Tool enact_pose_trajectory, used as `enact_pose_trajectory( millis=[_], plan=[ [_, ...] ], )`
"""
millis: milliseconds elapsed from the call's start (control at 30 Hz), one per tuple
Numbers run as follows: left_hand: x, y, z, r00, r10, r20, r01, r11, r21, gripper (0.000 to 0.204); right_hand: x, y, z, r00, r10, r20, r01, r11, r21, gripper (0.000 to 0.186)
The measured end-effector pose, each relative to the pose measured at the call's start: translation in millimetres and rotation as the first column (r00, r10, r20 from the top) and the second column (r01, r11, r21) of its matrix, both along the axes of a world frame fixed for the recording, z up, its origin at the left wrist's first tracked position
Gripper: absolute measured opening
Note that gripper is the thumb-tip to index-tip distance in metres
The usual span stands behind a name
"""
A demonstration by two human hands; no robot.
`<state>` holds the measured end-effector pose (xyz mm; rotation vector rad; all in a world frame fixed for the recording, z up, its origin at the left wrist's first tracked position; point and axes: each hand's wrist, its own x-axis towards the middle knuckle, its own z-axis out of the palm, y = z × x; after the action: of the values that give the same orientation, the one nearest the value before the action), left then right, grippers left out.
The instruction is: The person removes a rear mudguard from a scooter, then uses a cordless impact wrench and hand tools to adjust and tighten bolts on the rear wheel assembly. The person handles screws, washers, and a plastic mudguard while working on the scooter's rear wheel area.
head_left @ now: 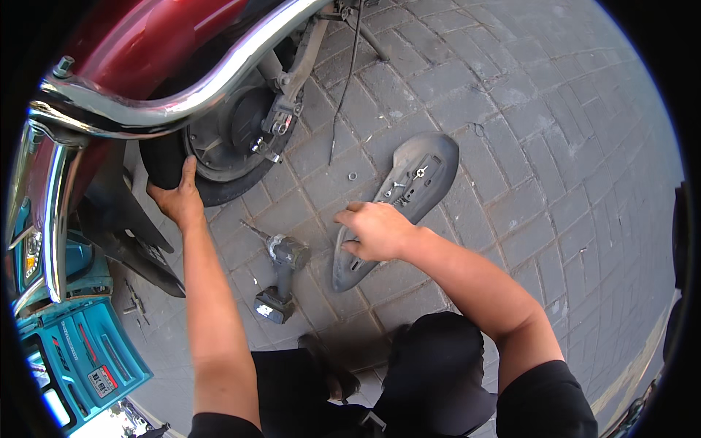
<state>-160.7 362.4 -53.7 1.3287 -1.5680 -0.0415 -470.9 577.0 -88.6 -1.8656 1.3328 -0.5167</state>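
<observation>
My left hand (175,197) grips the black tire (228,190) of a wheel with a dark hub (241,120), under a red scooter body (139,33) with a chrome bar (175,102). My right hand (376,232) is over the near half of a grey elongated plastic cover (431,182) lying on the paving, fingers curved and apart, with nothing visible in them. Small metal parts (420,173) rest on the cover. A cordless drill (285,270) lies between my arms, and a small nut (353,176) lies beside the cover.
Teal plastic panels (95,343) of another vehicle stand at the lower left, with metal tools (136,303) on the ground nearby. A black cable (339,109) hangs by the wheel down to the grey brick paving (540,168). My bent knee (438,350) is at the bottom.
</observation>
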Motion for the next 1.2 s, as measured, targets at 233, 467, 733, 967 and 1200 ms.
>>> enact_pose_trajectory(
  millis=[233, 467, 733, 967, 1200],
  plan=[
    [-13.5, 27.7, 2.2, 0.984, 0.174, -0.047, -0.16, 0.963, 0.216, 0.089, -17.1, 38.4, -23.6, 0.98, -0.168, 0.111, 0.164, 0.985, 0.048, 0.044],
    [-15.7, -10.4, 25.3, 0.998, 0.047, -0.031, -0.048, 0.998, -0.032, 0.085, -19.0, -4.1, -0.1, 0.99, -0.124, 0.066, 0.125, 0.992, -0.011, 0.044],
    [-20.3, 24.3, 34.6, 0.989, 0.141, 0.043, -0.147, 0.972, 0.183, 0.099, 8.5, -25.6, 4.8, 0.988, -0.072, 0.134, 0.078, 0.996, -0.041, 0.042],
    [-45.0, -23.1, 79.9, 0.97, 0.076, 0.23, -0.087, 0.995, 0.039, 0.072, 2.9, -11.1, -7.5, 0.994, -0.068, 0.08, 0.065, 0.997, 0.041, 0.041],
    [-20.5, -16.5, 54.6, 0.949, 0.112, 0.295, -0.094, 0.993, -0.076, 0.076, 17.7, -9.8, -19.0, 0.996, -0.012, 0.085, 0.004, 0.996, 0.088, 0.039]
  ],
)
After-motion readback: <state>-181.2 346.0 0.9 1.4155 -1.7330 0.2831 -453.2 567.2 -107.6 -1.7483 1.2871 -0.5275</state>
